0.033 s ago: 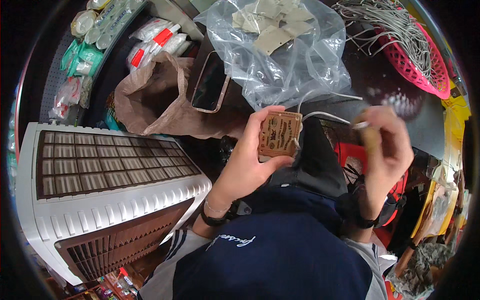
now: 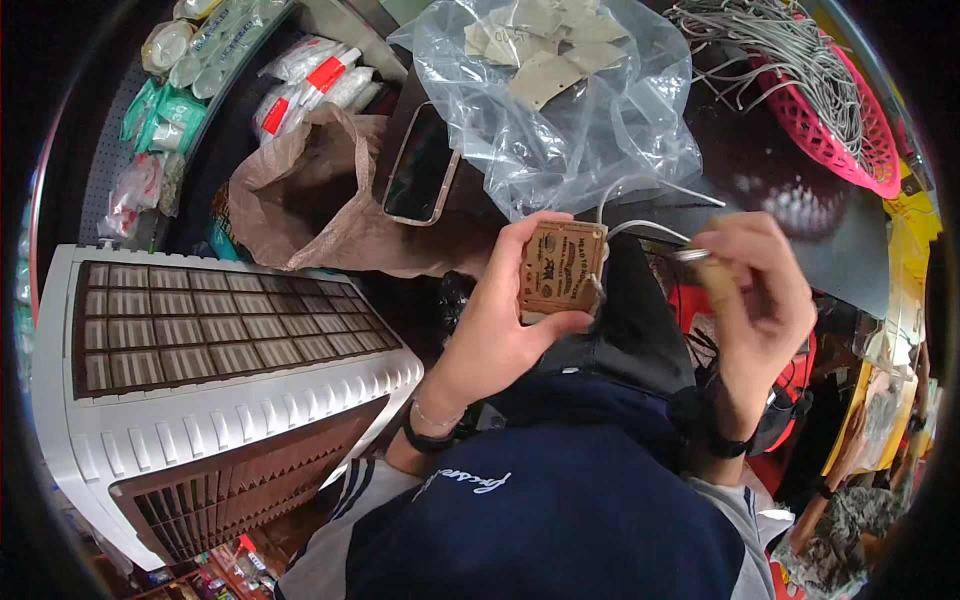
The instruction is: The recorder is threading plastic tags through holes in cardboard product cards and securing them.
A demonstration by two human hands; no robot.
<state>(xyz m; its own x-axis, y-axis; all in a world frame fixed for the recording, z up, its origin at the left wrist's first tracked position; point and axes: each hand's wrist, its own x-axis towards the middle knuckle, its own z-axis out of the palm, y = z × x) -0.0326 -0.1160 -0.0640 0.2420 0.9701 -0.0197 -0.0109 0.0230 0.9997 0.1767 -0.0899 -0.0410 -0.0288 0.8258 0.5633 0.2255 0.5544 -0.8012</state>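
Note:
My left hand [image 2: 490, 325] is closed round a small stack of brown printed cardboard tags [image 2: 562, 268], thumb along the near edge and fingers behind. White cord [image 2: 622, 190] loops out from the stack's right side, and a short bit of it shows at the right edge of the tags. To the right, my slightly blurred right hand [image 2: 762, 300] pinches a pale strand of the cord between thumb and fingers, apart from the stack. One loose cord end lies over the dark table beyond the right hand.
A clear plastic bag [image 2: 590, 130] with beige tags lies ahead. Beside it are a phone [image 2: 422, 170] and an open brown bag [image 2: 300, 215]. A pink basket [image 2: 880, 150] of grey-white cords stands far right. A white air cooler [image 2: 240, 400] fills the left side.
My right hand has shifted slightly left and a little down, nearer the stack, with the cord in its fingers. The tags in my left hand have turned slightly.

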